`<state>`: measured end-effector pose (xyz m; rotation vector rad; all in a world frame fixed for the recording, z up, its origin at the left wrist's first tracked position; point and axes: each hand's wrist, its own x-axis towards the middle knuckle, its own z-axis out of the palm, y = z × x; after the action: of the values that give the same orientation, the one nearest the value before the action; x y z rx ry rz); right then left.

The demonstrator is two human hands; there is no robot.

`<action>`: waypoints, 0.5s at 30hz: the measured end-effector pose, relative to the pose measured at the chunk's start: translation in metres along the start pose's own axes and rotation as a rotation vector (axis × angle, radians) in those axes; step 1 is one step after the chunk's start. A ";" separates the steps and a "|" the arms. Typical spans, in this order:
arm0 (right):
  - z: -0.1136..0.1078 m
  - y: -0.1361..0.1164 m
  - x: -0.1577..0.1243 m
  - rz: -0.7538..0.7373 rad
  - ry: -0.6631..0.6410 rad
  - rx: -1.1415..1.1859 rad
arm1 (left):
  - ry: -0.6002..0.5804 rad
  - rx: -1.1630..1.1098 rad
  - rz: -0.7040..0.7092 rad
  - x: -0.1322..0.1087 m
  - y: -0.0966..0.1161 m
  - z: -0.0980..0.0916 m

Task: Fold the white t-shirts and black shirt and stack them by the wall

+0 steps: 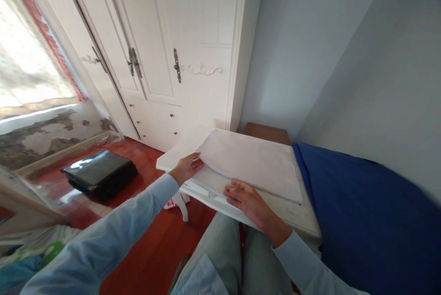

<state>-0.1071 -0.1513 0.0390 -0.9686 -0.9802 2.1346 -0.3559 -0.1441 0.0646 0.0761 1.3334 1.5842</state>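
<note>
A white cloth [248,155], folded into a long flat shape, lies on a white table [165,161] in front of me. Its upper layer sits back from the front edge, so a lower layer shows in front. At the cloth's left corner, my left hand [188,167] pinches the edge between thumb and fingers. My right hand [250,203] hovers at the front edge of the cloth, its fingers half bent and apart; I see nothing held in it.
Blue fabric [372,212] covers the area to the right of the table. Behind stands a white wardrobe [206,19], with a brown box-like piece [268,133] beside it. A black ribbed case [101,173] lies on the red-brown floor at left. Crumpled fabrics [37,253] are at lower left.
</note>
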 end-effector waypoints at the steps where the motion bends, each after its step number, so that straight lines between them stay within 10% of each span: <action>1: 0.005 -0.001 0.003 0.057 -0.012 0.085 | 0.014 -0.014 0.016 0.000 -0.003 0.004; 8: 0.046 0.005 0.031 0.222 0.000 0.428 | 0.074 -0.033 0.045 0.002 -0.008 0.028; 15: 0.045 0.006 0.058 0.031 0.124 0.664 | 0.098 -0.099 0.142 0.003 0.007 0.036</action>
<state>-0.1764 -0.1285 0.0343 -0.7606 -0.1581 2.1663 -0.3406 -0.1163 0.0824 0.0328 1.3472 1.7910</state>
